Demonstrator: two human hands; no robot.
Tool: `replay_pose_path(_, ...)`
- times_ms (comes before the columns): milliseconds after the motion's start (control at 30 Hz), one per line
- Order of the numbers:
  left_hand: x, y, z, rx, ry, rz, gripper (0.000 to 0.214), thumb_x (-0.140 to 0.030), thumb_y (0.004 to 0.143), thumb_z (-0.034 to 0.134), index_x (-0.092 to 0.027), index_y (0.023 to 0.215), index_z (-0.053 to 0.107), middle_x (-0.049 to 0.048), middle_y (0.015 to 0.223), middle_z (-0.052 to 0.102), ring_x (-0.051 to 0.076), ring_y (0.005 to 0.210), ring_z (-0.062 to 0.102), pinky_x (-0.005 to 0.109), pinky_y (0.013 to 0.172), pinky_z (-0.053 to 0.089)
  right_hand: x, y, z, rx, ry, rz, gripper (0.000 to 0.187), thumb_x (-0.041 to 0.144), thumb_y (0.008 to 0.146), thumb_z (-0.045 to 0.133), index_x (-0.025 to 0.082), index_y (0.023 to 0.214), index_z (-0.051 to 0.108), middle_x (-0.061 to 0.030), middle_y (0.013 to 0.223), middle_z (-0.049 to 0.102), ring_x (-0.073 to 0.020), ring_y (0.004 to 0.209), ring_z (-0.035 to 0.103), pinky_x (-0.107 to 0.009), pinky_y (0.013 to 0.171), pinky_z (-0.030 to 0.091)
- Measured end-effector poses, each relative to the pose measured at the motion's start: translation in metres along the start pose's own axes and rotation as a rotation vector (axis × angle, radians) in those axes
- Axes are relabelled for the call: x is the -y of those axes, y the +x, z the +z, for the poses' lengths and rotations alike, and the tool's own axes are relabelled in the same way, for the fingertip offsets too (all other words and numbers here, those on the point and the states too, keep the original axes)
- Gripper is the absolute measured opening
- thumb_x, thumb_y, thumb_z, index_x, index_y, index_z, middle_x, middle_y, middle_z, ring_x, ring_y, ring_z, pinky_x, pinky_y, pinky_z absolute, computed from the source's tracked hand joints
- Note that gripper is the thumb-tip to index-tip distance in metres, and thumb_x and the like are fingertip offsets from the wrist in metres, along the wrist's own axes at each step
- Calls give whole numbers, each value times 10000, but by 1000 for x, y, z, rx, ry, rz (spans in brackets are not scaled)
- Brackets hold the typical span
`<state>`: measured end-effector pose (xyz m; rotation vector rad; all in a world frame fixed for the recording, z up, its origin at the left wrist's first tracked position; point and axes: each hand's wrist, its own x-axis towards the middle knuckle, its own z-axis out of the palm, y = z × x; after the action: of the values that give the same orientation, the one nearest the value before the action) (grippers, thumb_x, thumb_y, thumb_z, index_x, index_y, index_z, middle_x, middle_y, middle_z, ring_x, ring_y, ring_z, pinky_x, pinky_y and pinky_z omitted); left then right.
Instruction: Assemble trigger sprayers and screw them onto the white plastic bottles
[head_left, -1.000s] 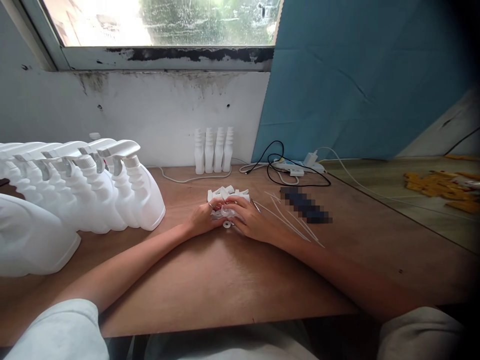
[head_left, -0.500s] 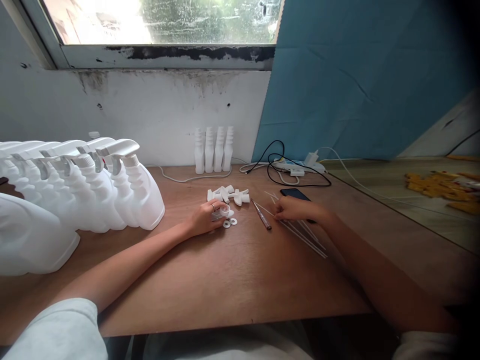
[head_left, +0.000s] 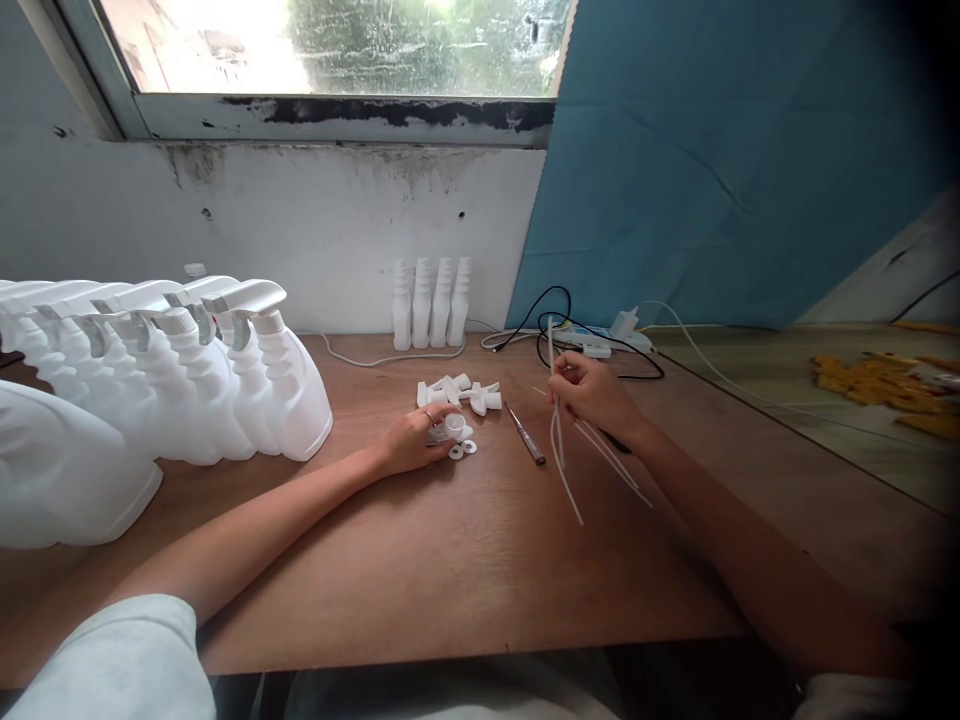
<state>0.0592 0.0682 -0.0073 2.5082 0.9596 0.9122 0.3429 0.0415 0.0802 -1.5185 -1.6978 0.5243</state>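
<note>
My left hand (head_left: 417,440) rests on the table with its fingers closed round a white plastic cap (head_left: 454,426), whose round opening faces up. Two flat white washers (head_left: 469,447) lie by its fingertips. Just beyond are several white trigger sprayer heads (head_left: 480,398) in a loose pile. Raised above the table, my right hand (head_left: 592,392) pinches thin white dip tubes (head_left: 559,440), held roughly upright with their lower ends spreading apart. More white tubes (head_left: 615,460) lie beneath that hand. Between the hands sits a screwdriver (head_left: 526,437) with a clear handle.
White spray bottles (head_left: 292,400) crowd the left side of the table (head_left: 390,580). Several slim white bottles (head_left: 442,305) stand against the wall. Cables and a power strip (head_left: 637,340) lie at the back right. A dark phone (head_left: 616,440) is mostly hidden under my right hand.
My right hand has lifted, taking thin tubes up from the table and tilting them upright. My left hand has stayed at the cap.
</note>
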Motion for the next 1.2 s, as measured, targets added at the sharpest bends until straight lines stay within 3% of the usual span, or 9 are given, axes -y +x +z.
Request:
replay_pose_path(133,0,0,0,7,-3,-2,424,-353,815,628,-252,1217,539,55,1148,674,196,920,656,336,836,554,11,-10,2,-222,148,-193,168,217,742,561,230,761,395,11,644,568,-113,425,504,-257,435,392)
replay_pose_path(300,0,0,0,13,3,5,428,-351,819,625,-249,1225,534,41,1148,670,176,914,647,307,833,548,-1,-5,8,-222,170,-250,231,273,740,626,228,868,438,-10,765,583,-121,537,539,-256,495,467)
replay_pose_path(433,0,-1,-1,17,-7,12,430,-348,821,623,-245,1228,533,50,1164,664,176,922,643,316,849,541,-18,7,9,-53,181,-163,297,363,700,656,207,899,500,-10,797,588,-131,567,570,-267,510,487)
replay_pose_path(600,-1,-1,-1,20,-10,5,437,-348,818,629,-240,1232,539,51,1170,664,184,948,650,313,852,542,-33,11,4,354,-22,-37,200,354,733,607,157,763,599,16,590,574,-122,548,552,-250,557,439)
replay_pose_path(700,-2,-1,-2,12,-2,-1,431,-343,819,627,-246,1231,544,46,1184,661,179,951,653,299,848,542,-36,11,7,381,-17,-32,224,377,765,612,155,771,577,3,632,626,-111,524,550,-241,535,430)
replay_pose_path(833,0,0,-1,4,-35,37,485,-324,818,632,-235,1282,522,64,1244,644,189,1003,649,306,890,535,-16,8,19,217,355,-148,333,490,834,619,193,895,480,-35,790,695,-153,607,660,-298,612,539)
replay_pose_path(933,3,0,0,-6,-58,79,463,-310,824,632,-222,1269,542,74,1252,639,199,1044,641,328,931,526,15,1,33,181,568,-225,335,496,861,625,212,926,459,-43,839,707,-178,677,702,-345,677,580)
replay_pose_path(1067,6,0,2,-24,-57,95,444,-326,823,645,-227,1248,561,78,1225,641,213,1070,637,351,935,534,46,-5,53,254,591,-302,311,495,894,589,211,916,464,-45,855,701,-172,683,701,-313,624,574)
replay_pose_path(1200,8,1,2,-30,-28,105,472,-337,820,650,-229,1269,548,82,1171,655,216,1021,650,355,901,547,51,-1,68,341,507,-348,317,504,919,538,202,908,444,-36,810,682,-154,642,678,-243,502,514)
